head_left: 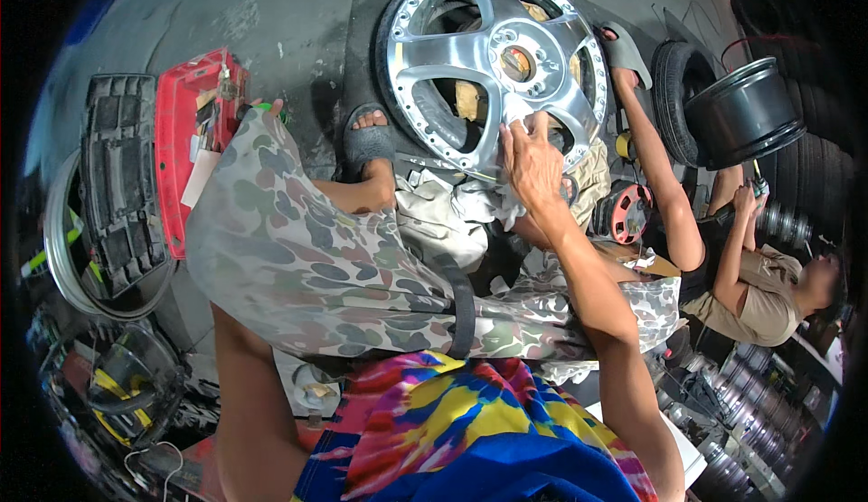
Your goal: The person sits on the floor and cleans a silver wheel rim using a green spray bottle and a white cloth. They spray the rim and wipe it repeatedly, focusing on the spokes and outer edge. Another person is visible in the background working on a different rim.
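The silver wheel (pixel 541 75) is apparently being wiped with white cloth (pixel 515 107) pinched by the right hand (pixel 533 160); even pressure is called for. The left hand's (pixel 278 107) grip cannot be told.

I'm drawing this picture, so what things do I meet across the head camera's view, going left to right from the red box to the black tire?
Red box → dark sandal → shiny wheel → light gray sandal → black tire.

Right fingers (pixel 540 126) hold white cloth (pixel 515 108) against wheel (pixel 542 68).
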The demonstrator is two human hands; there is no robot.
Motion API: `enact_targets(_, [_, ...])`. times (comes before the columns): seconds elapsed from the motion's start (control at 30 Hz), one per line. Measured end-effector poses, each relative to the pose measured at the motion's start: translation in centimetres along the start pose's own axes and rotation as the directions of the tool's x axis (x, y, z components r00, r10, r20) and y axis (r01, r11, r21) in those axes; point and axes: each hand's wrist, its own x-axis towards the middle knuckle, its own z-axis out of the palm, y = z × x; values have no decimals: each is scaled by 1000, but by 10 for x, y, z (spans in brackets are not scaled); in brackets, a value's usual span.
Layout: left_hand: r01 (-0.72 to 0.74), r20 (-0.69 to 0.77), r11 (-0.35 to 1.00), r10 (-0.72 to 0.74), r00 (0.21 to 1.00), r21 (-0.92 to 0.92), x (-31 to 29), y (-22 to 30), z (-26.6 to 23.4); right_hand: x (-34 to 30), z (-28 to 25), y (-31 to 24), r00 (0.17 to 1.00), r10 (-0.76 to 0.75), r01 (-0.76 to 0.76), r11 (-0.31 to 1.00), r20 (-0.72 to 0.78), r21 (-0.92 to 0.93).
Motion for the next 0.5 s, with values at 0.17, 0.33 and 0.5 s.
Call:
enact_targets(0.17, [41, 37, 999, -42, 998, 17, -11, -2, -5, -9, -7, 29, 997, 65, -65, 998, 27, -18])
enact_targets(0.33, [153, 130, 987, -158, 979, 50, -35, -5, -24, -11, -16, -11, 999, -29, 23, 945, 15, 325])
enact_targets(0.5, [378, 485, 922, -371, 792, 88, -78, 20, -68, -8, -60, -88, 974, -142, 222, 732, -175, 644])
